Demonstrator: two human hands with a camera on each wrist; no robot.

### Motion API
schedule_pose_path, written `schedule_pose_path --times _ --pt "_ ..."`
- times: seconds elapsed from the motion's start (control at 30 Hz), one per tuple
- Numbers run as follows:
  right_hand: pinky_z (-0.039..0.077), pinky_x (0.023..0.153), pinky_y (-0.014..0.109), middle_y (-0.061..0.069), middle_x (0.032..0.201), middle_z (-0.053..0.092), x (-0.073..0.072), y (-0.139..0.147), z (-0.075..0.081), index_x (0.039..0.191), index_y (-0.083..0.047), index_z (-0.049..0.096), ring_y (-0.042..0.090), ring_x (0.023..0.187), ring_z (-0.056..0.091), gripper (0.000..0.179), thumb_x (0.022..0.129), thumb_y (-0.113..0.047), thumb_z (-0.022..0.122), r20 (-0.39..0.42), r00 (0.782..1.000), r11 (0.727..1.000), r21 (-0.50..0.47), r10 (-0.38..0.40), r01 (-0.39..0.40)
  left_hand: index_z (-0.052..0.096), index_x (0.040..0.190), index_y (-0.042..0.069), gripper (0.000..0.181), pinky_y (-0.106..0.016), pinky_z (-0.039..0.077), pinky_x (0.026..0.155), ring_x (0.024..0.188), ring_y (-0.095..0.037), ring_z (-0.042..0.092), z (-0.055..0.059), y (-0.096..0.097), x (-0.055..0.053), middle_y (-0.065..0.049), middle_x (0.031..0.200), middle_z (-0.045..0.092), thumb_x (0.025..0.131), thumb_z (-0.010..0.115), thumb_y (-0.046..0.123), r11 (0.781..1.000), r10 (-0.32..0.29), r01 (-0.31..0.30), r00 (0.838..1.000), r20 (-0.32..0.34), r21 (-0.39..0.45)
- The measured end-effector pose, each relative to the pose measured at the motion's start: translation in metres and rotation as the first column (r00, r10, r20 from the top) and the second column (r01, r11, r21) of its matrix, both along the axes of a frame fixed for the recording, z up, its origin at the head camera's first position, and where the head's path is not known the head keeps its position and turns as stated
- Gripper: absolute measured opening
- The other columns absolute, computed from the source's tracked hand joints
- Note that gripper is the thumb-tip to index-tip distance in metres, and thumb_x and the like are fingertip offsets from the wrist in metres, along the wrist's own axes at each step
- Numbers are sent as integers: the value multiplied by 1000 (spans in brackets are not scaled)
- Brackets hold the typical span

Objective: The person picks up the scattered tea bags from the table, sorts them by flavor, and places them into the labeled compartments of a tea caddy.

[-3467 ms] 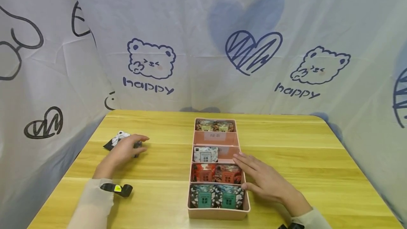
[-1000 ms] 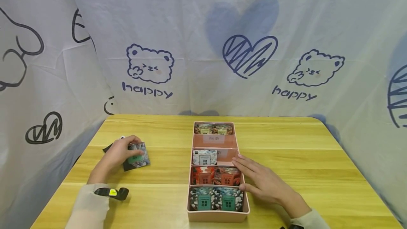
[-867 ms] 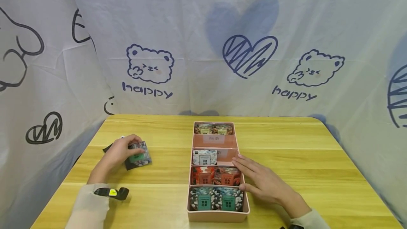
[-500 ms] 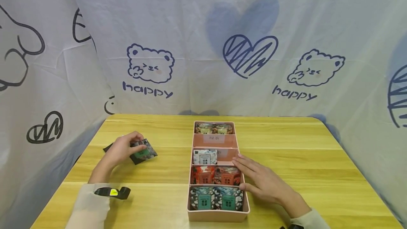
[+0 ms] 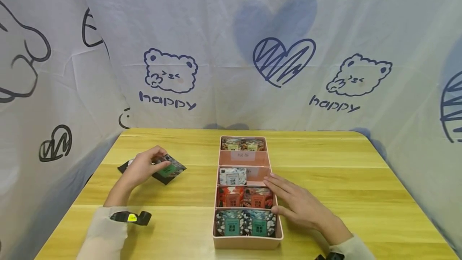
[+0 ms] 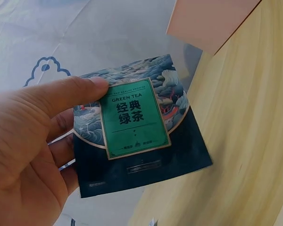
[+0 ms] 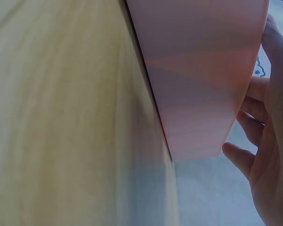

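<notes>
My left hand (image 5: 140, 168) pinches a dark tea sachet (image 6: 137, 117) with a green "GREEN TEA" label, thumb on its printed face. In the head view this sachet (image 5: 172, 170) is tilted over the left part of the table. A long pink divided box (image 5: 247, 244) stands at the middle. My right hand (image 5: 303, 204) rests along its right rim with fingers extended. In the right wrist view the fingertips reach the edge of the pink wall (image 7: 207, 80). Another black-and-white packet (image 5: 124, 166) lies partly hidden behind my left hand.
Inside the box are yellow-labelled packets (image 5: 242, 145) at the back, a white packet (image 5: 232, 176), red packets (image 5: 245, 198), and green-labelled packets (image 5: 246, 224) at the front. A white paper label (image 5: 242, 155) marks one divider. A printed curtain (image 5: 223, 51) hangs behind the table.
The left hand has picked up the green tea sachet and moves it slightly right and away, tilting it. The right hand stays at the box rim.
</notes>
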State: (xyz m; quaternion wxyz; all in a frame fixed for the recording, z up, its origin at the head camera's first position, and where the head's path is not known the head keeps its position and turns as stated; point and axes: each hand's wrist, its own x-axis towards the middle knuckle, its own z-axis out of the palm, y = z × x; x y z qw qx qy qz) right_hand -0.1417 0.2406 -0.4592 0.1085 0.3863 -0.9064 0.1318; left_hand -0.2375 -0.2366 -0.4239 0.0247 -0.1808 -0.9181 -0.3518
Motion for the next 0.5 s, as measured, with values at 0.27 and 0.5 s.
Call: schedule_pose_path --times 0.27,0.5 --pt "34 108 47 8 156 32 1 -1 1 155 -14 31 25 142 30 70 97 -44 57 13 1000 1000 9 -2 2 59 108 12 22 -40 52 76 93 -23 63 4 6 3 -2 98 64 94 68 25 1000 -10 10 1000 0 21" --pt "34 108 47 8 157 32 1 -1 3 155 -14 30 26 142 31 70 97 -44 57 18 1000 1000 12 -8 8 58 110 11 23 -40 53 78 94 -23 64 9 15 2 -3 101 64 94 68 23 997 -43 43 999 9 59"
